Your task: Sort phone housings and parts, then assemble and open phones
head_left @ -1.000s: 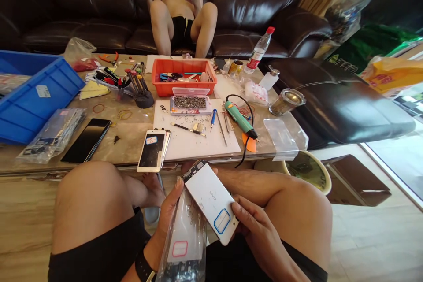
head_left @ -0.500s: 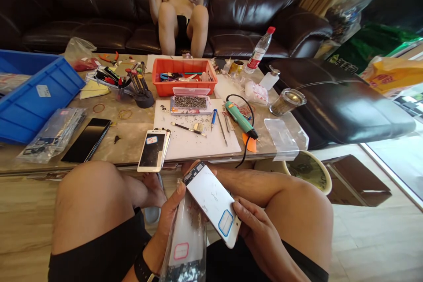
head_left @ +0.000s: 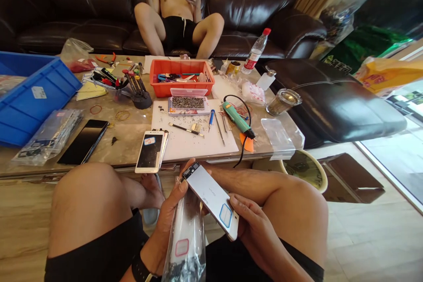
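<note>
OK, white-backed phone (head_left: 209, 193) is btwn both hands, just near of the table (head_left: 124, 142); long axis runs diag., far L to near R. L hand (head_left: 169, 208) grips its far end plus a clear plastic bag (head_left: 183, 253), which hangs to the near side. R hand (head_left: 257, 225) grasps the near end, thumb by the blue-edged label (head_left: 225, 216). Neither hand's nearer overall.

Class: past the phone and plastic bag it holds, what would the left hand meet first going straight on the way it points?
The left hand would probably meet the near edge of the table; depth is unclear, so it might pass above.
</note>
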`<control>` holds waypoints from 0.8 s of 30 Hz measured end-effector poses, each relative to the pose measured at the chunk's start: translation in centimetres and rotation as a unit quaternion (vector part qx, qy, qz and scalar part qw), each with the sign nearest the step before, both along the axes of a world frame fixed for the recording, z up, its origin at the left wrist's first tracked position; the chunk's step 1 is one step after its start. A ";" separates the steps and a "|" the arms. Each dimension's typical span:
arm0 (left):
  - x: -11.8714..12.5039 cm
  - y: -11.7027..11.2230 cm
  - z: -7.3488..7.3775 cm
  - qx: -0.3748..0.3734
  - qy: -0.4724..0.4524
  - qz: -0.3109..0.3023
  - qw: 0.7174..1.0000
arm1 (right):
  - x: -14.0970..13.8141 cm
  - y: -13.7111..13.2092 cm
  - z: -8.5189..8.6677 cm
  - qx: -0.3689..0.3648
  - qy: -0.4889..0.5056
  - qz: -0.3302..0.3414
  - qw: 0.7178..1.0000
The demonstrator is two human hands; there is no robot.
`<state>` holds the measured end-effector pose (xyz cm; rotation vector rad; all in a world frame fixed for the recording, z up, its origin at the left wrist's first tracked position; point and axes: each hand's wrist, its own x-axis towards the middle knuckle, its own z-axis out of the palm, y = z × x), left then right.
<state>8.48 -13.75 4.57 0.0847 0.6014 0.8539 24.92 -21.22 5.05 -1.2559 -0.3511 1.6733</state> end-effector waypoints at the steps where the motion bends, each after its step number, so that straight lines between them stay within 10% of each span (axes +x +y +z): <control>1: 0.0 0.1 0.0 -0.005 0.001 0.004 1.000 | 0.0 0.1 0.0 0.005 0.002 0.005 1.000; 13: -0.9 2.6 1.6 0.021 0.025 0.066 0.997 | -1.1 3.0 0.8 0.061 -0.005 -0.015 0.998; 24: -8.2 15.0 5.5 0.017 0.199 0.203 0.959 | -4.5 9.0 -0.8 0.033 0.146 -0.138 0.979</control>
